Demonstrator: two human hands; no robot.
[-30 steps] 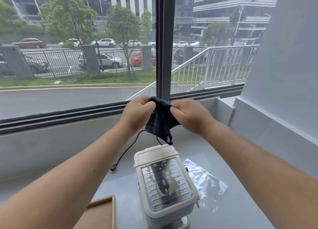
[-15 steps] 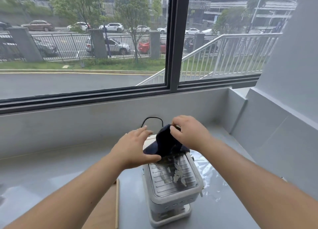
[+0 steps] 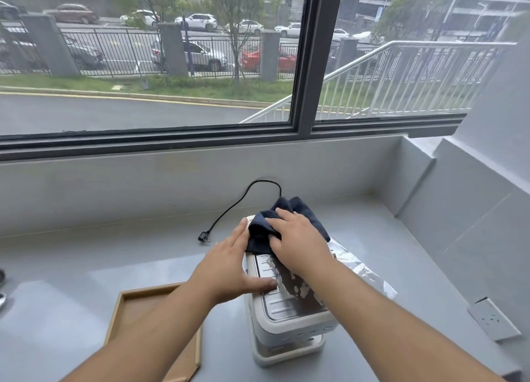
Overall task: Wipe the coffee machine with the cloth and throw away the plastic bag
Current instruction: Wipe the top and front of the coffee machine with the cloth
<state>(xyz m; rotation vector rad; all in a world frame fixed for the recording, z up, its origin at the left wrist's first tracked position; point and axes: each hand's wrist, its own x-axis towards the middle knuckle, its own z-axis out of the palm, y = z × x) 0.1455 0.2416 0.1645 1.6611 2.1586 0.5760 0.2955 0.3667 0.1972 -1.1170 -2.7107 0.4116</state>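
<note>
A small cream coffee machine (image 3: 289, 324) stands on the grey counter (image 3: 86, 281), its ribbed metal top stained with dark and white marks. A dark blue cloth (image 3: 301, 213) lies bunched on the rear of that top. My right hand (image 3: 298, 238) presses flat on the cloth, fingers spread over it. My left hand (image 3: 232, 264) rests on the machine's left top edge, thumb on the metal plate, fingertips touching the cloth's left side. A clear plastic bag (image 3: 367, 275) lies flat on the counter to the right of the machine, partly hidden by my right forearm.
A shallow wooden tray (image 3: 134, 304) sits left of the machine. The machine's black cord and plug (image 3: 204, 236) lie unplugged on the counter behind it. A wall socket (image 3: 493, 318) is on the right wall. A low grey wall and window close the back.
The cloth came down from mid-air onto the machine's top. My right hand now lies flat on it instead of pinching it, and my left hand has settled on the machine's left edge.
</note>
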